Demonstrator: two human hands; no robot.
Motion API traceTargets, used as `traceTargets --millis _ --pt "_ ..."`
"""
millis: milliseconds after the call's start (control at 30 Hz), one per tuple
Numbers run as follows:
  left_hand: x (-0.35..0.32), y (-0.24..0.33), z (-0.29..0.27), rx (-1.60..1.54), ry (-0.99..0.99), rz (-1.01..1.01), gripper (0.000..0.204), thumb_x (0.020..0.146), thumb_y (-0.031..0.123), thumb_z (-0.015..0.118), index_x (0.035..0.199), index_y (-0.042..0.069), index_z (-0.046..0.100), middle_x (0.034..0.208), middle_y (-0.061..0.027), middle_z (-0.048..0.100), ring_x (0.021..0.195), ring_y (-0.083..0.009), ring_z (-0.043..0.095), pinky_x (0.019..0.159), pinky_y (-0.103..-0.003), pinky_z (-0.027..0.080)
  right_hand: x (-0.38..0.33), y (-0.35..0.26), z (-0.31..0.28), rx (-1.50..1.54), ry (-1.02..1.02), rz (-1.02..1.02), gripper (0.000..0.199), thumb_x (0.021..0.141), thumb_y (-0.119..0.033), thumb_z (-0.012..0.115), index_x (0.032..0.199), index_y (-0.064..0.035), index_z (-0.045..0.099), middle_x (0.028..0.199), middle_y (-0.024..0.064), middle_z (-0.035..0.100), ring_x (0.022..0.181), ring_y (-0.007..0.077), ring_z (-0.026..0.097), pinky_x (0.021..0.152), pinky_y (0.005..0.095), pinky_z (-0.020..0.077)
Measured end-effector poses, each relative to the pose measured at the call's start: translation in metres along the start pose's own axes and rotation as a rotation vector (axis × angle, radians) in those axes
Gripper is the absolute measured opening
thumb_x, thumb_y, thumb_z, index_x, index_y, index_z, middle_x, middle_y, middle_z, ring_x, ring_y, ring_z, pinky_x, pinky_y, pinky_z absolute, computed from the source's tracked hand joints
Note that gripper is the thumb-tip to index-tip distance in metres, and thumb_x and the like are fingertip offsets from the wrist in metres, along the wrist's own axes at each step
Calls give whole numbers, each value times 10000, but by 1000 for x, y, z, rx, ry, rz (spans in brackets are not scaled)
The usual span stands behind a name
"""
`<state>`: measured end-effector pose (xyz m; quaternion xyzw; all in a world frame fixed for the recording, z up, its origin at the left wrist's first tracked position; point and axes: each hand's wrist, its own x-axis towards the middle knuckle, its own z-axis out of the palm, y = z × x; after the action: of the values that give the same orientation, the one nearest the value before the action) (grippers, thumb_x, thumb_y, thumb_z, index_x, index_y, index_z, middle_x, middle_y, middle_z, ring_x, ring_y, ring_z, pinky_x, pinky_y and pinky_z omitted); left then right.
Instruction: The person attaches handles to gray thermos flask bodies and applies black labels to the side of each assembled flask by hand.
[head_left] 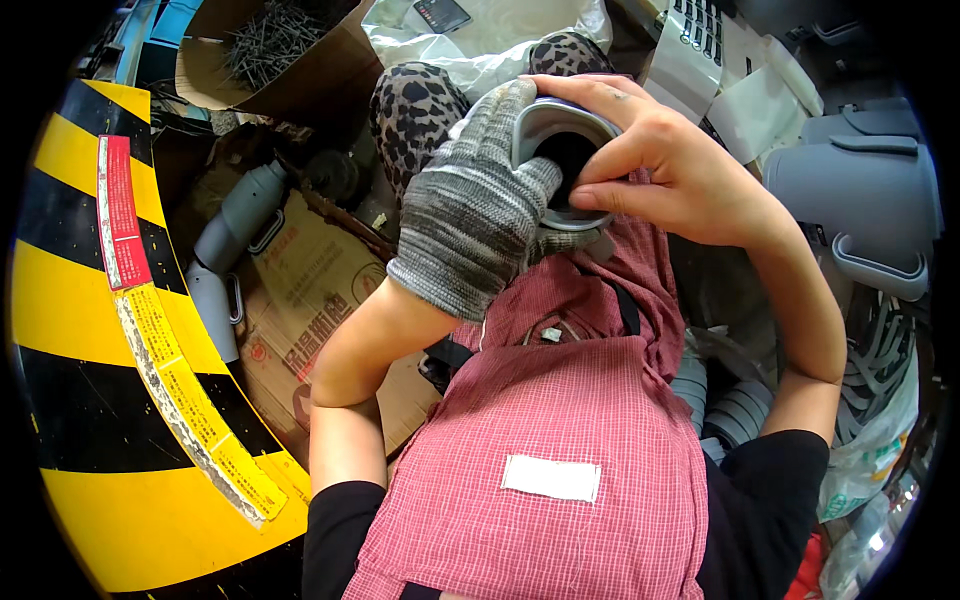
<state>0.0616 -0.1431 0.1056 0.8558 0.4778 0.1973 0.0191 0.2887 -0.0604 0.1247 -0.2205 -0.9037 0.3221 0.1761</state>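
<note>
Above my lap I hold a grey plastic jug point(548, 122), its round mouth turned up toward me and its inside dark. My left hand point(468, 205), in a grey striped knit glove, wraps round the jug's left side, with the thumb over the rim. My bare right hand point(675, 165) grips the far and right side of the rim. Its index finger stretches along the far edge, while the thumb and other fingers bend down into the mouth. The jug's lower part is hidden by my hands.
Grey jugs with handles point(850, 185) stand at the right; others point(235, 220) lie on flattened cardboard point(300, 310) at the left. A carton of thin dark metal pieces point(272, 45) is at the far left. A yellow-and-black striped panel point(90, 400) curves along my left.
</note>
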Motion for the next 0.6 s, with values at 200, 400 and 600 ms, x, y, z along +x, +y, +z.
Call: traceTargets --millis 200,400,600 --pt "1 1 14 -60 -20 6 327 853 245 716 1065 2 669 1331 -307 582 1251 -455 576 1030 -502 501 -6 -8 19 -95 109 23 159 850 -177 743 857 -25 789 1497 225 515 1378 382 476 1173 439 350" --pt "7 1 18 -101 -27 28 403 842 290 745 1096 -14 673 1343 -303 575 1264 -454 564 1053 -509 485 -11 -12 11 85 151 143 123 791 -114 772 848 -5 784 1457 182 570 1273 344 589 1092 398 446" --pt "9 -3 22 -224 -13 21 461 834 323 765 1123 -24 676 1351 -297 572 1274 -455 554 1069 -513 473 -13 -8 16 159 220 129 123 781 -87 773 854 11 779 1430 170 600 1204 336 640 1028 373 489"
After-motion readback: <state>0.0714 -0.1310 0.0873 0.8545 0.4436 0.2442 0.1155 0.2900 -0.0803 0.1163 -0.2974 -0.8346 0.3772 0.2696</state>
